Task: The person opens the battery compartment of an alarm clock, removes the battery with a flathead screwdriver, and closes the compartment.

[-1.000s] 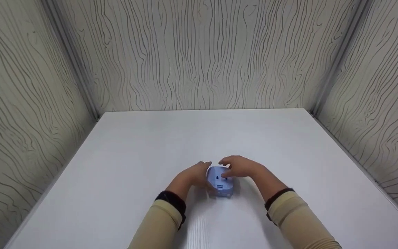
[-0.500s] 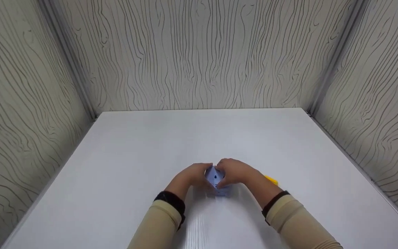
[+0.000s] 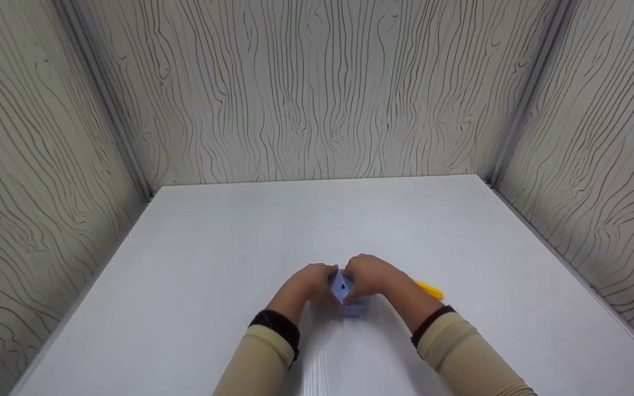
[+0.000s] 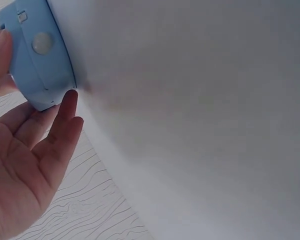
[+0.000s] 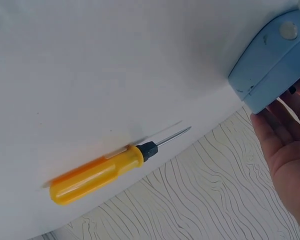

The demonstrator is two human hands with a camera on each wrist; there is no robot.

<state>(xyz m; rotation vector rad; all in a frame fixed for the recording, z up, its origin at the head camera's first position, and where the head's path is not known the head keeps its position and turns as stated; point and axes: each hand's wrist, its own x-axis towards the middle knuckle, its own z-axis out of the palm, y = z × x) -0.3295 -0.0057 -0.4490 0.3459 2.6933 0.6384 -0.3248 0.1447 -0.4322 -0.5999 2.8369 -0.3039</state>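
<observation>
blue case (image 4: 37, 64) gripped from opposite sides by fingers of left hand (image 3: 313, 280) and right hand (image 3: 371, 276); yellow screwdriver (image 5: 115, 167) lies apart, nearer right hand, tip toward it.

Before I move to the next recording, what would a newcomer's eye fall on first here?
Probably the yellow screwdriver, the brightest colour here, lying on the white table to the right, partly hidden behind the right forearm in the head view. Then the blue box, held between the left hand and right hand.
</observation>
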